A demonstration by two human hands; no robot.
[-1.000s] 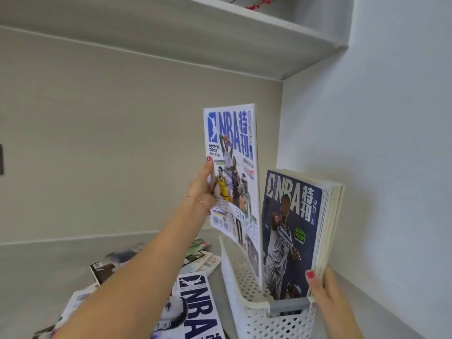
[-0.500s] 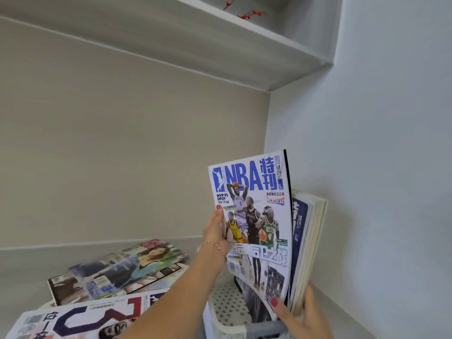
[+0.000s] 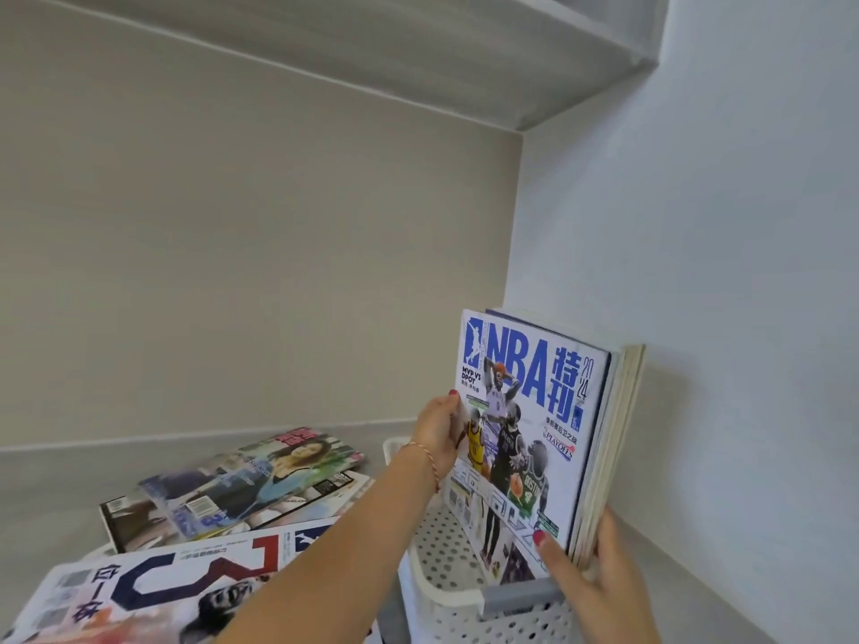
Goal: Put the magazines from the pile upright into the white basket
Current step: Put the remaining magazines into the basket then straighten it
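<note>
A white NBA magazine (image 3: 534, 411) with blue lettering stands upright in the white perforated basket (image 3: 469, 611), flush against several other upright magazines (image 3: 618, 439) behind it. My left hand (image 3: 437, 429) grips its left edge about halfway up. My right hand (image 3: 590, 578) clasps the near bottom corner of the upright stack, thumb on the front cover and fingers behind. The pile of magazines (image 3: 232, 485) lies flat on the counter to the left, with a large white one (image 3: 153, 592) nearest me.
The basket sits in the corner, close to the white side wall (image 3: 697, 271) on the right. A beige back wall (image 3: 232, 248) and a shelf (image 3: 418, 53) overhead bound the space. The basket has a grey handle (image 3: 516, 594) at its near end.
The white NBA magazine has come down from above the basket and moved right against the stack. My right hand's thumb shifted onto its cover.
</note>
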